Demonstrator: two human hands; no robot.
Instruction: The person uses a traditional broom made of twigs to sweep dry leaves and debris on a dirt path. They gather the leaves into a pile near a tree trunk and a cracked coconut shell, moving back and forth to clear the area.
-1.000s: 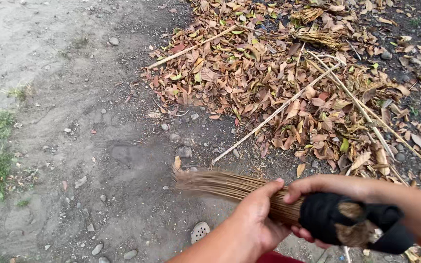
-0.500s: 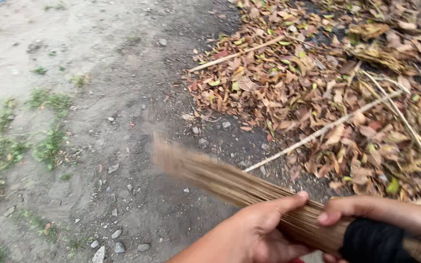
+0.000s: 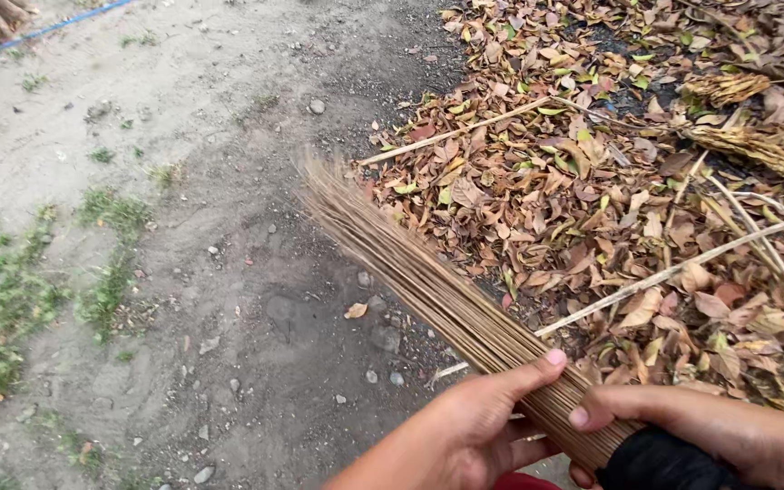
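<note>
So compared with a second ago the stick broom point(image 3: 428, 281) has swung a fair bit: back then its bristle tips were low and close in front of the hands, pointing left over bare dirt, and half a second ago they were a blur mid-swing. Now the tips are up and forward, lying right along the left edge of the leaf pile point(image 3: 610, 191). The view has also tipped up, so more of the ground left of the pile shows. My read is that's one stroke done, with the broom back at the pile's edge, and the dirt left of the pile looks mostly swept apart from pebbles and one stray leaf point(image 3: 356, 310).

Grip-wise: the left hand point(image 3: 469, 436) is wrapped around the bundled bristles near the bottom, thumb laid out over the top. The right hand point(image 3: 710, 436) is closed around the bundle just beside it, fingers curled over the bristles right above the black wrapped handle end point(image 3: 660, 463). Both hold firmly, no gap to speak of.

From the hands the broom runs up and left, fanning out slightly, tips touching or just above the ground at the pile's near-left corner. Long pale stalks point(image 3: 664, 272) lie across the pile, and grass patches point(image 3: 102, 272) sit well left of it
</note>
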